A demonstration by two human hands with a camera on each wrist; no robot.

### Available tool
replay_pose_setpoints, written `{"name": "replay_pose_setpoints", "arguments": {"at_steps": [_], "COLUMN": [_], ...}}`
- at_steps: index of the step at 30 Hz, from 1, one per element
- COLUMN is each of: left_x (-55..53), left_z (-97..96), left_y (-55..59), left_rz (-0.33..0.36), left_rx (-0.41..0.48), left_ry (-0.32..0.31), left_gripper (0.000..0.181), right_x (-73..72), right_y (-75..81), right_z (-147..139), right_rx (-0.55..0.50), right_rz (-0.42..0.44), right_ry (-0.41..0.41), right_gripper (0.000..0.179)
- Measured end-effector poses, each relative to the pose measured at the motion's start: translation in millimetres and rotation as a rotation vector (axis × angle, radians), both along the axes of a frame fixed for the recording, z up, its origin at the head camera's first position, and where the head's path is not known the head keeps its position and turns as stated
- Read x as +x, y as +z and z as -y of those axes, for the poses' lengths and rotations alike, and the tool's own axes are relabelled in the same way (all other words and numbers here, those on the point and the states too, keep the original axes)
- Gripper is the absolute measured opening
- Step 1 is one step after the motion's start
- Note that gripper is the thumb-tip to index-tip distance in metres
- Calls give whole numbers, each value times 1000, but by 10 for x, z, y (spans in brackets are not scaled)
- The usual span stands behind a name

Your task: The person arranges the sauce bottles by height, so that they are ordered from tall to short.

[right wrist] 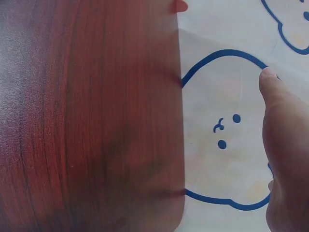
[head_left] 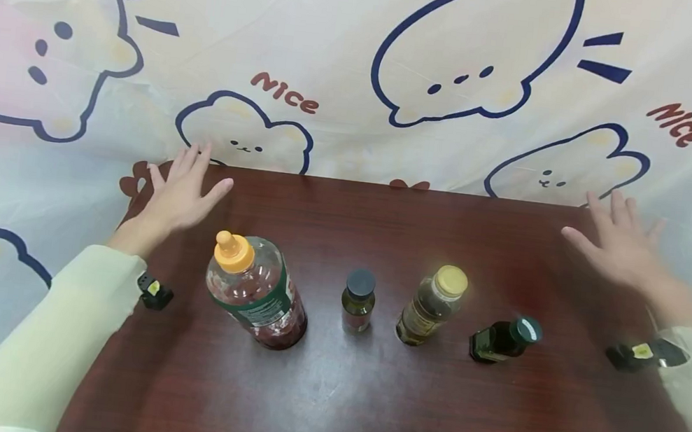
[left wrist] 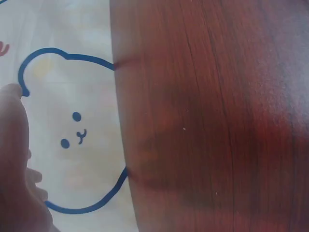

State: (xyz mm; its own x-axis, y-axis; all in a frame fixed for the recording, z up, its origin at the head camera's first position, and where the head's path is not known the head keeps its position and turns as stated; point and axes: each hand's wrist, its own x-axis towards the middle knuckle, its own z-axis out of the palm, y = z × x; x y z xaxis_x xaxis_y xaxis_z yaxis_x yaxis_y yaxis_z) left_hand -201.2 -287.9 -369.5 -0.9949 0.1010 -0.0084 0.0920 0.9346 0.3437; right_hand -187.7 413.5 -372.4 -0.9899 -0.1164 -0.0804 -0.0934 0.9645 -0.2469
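Fingers spread, my left hand [head_left: 180,191] is held over the table's far left corner with nothing in it. My right hand [head_left: 624,249] is likewise spread near the far right corner and holds nothing. Between them stand a large clear bottle [head_left: 262,292] with an orange nozzle cap and dark reddish contents, a small bottle [head_left: 358,305] with a dark grey cap, a bottle [head_left: 427,309] with a yellow cap, and a small dark bottle [head_left: 494,341] with a green cap. In the wrist views, only part of the left hand [left wrist: 17,164] and right hand [right wrist: 287,154] shows, without any bottle.
The dark red-brown wooden table [head_left: 327,397] has its far edge against a pale curtain [head_left: 351,47] printed with blue-outlined cartoon animals. More curtain hangs at the left and right sides. The large bottle is the tallest thing on the table.
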Motion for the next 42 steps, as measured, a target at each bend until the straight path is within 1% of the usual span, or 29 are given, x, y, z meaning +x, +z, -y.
{"name": "replay_pose_setpoints", "arguments": {"at_steps": [7, 11, 15, 17, 19, 23, 28, 29, 32, 34, 35, 39, 40, 42], "left_x": [169, 295, 457, 541, 620, 797, 1015, 1054, 1160, 1218, 1243, 1319, 1334, 1361], "left_z": [53, 45, 25, 9, -11, -73, -164, -184, -245, -291, -316, -418, -442, -488], "left_y": [90, 131, 179, 204, 216, 222, 195, 186, 156, 135, 126, 84, 73, 50], "left_rz": [-48, -72, -88, -93, -111, -146, -185, -195, -214, -213, -214, -194, -190, -185], "left_rx": [71, 118, 213, 276, 343, 459, 575, 608, 713, 802, 858, 1065, 1105, 1153], "left_ry": [-27, -57, -98, -112, -130, -151, -180, -194, -247, -292, -324, -448, -477, -515], "left_gripper": [88, 84, 76, 72, 68, 62, 56, 55, 54, 56, 58, 74, 79, 89], "right_x": [160, 276, 411, 489, 576, 752, 945, 982, 1087, 1149, 1175, 1263, 1277, 1303], "right_y": [87, 151, 201, 221, 238, 215, 149, 138, 105, 86, 78, 53, 42, 13], "right_z": [0, 26, 55, 75, 105, 152, 209, 220, 267, 312, 336, 439, 461, 496], "right_rx": [-27, -53, -117, -163, -216, -340, -436, -452, -508, -547, -567, -683, -714, -819], "right_rz": [-29, -48, -55, -57, -49, -18, 45, 60, 76, 78, 78, 112, 118, 162], "right_ry": [28, 58, 100, 117, 127, 143, 125, 121, 143, 173, 190, 259, 284, 319], "right_gripper": [86, 83, 79, 77, 75, 72, 67, 65, 61, 59, 58, 54, 53, 53]}}
